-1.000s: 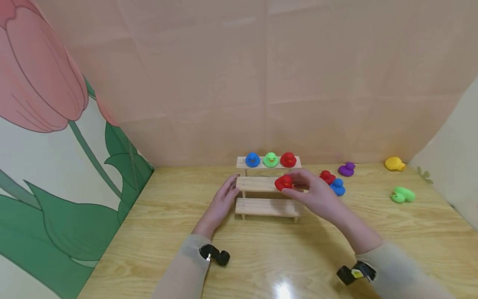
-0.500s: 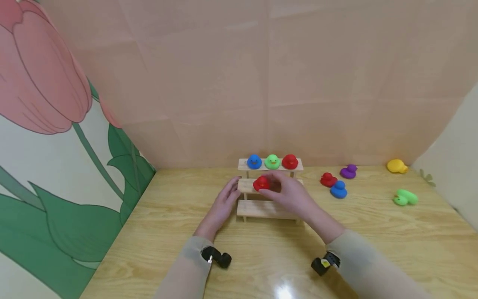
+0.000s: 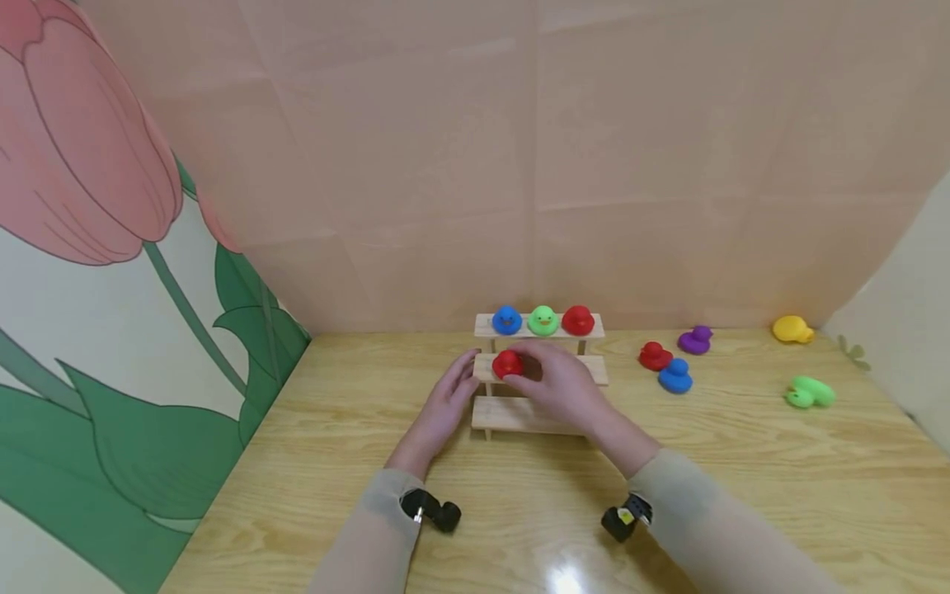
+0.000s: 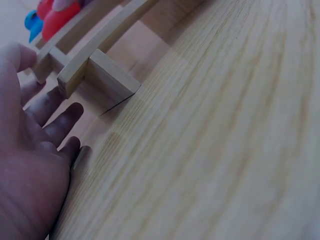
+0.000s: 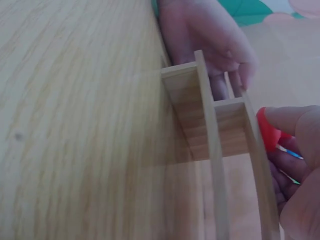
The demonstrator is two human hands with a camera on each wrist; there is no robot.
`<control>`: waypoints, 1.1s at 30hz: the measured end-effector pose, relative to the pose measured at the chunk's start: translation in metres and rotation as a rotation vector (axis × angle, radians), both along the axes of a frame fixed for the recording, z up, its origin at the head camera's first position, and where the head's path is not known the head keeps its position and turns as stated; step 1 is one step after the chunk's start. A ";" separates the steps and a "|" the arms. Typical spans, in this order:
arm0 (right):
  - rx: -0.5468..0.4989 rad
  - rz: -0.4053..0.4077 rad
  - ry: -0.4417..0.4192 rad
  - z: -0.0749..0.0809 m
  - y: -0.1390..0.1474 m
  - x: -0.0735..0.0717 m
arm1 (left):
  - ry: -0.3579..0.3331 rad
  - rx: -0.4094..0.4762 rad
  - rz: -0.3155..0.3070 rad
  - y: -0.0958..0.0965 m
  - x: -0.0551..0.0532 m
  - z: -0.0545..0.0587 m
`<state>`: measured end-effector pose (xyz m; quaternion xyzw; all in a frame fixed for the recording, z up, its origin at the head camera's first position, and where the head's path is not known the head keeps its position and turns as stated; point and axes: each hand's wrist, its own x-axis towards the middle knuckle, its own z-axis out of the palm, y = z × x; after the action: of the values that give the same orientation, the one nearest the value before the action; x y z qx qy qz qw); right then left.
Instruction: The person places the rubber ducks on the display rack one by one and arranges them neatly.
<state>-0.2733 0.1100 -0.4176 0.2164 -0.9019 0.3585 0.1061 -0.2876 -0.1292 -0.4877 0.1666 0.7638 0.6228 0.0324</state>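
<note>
A small three-tier wooden stand [image 3: 529, 415] stands on the table. My right hand [image 3: 562, 384] pinches a red rubber duck [image 3: 507, 365] between thumb and fingers at the left end of the middle tier. In the right wrist view the same red duck [image 5: 269, 131] shows right at that tier's board. At the stand's left end is my left hand [image 3: 445, 403], its fingers loosely bent, fingertips right at the middle tier's edge. Along the top tier sit a blue duck [image 3: 507, 320], a green duck [image 3: 543, 321] and a second red duck [image 3: 578, 320].
Right of the stand, a third red duck [image 3: 656, 355], another blue duck [image 3: 675, 376] and a purple duck [image 3: 695, 340] lie close together. Farther right are a yellow duck [image 3: 792, 329] and a green duck on its side [image 3: 811, 392]. A pink cloth backdrop [image 3: 416, 206] hangs behind.
My right hand has carried the red duck leftward along the middle tier, from its right part to its left end. The left hand has stayed at the stand's left end.
</note>
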 end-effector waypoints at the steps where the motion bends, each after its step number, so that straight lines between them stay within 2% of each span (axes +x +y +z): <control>1: 0.000 0.002 0.005 -0.001 0.000 0.000 | -0.002 0.003 0.000 0.000 0.000 0.000; 13: 0.018 0.014 0.022 -0.005 -0.002 -0.003 | -0.004 0.010 0.001 0.001 -0.001 0.000; 33: 0.063 -0.046 0.051 -0.004 -0.007 -0.002 | 0.000 0.008 0.003 0.001 -0.001 0.001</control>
<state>-0.2753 0.1034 -0.4216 0.2078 -0.9146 0.3215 0.1304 -0.2890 -0.1277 -0.4870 0.1655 0.7614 0.6261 0.0308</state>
